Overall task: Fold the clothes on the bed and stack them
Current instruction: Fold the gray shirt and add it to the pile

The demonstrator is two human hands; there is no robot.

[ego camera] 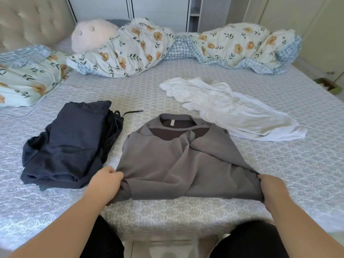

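Left hand [107, 180] and right hand [270, 189] pinch the soft grey top's [178, 164] hem (sleeves folded in).

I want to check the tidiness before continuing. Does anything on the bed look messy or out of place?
Yes. The white garment lies crumpled and unfolded at the right of the bed. A black drawstring sticks out from the folded navy pile. The grey shirt, held at its hem by the left hand and right hand, is wrinkled.
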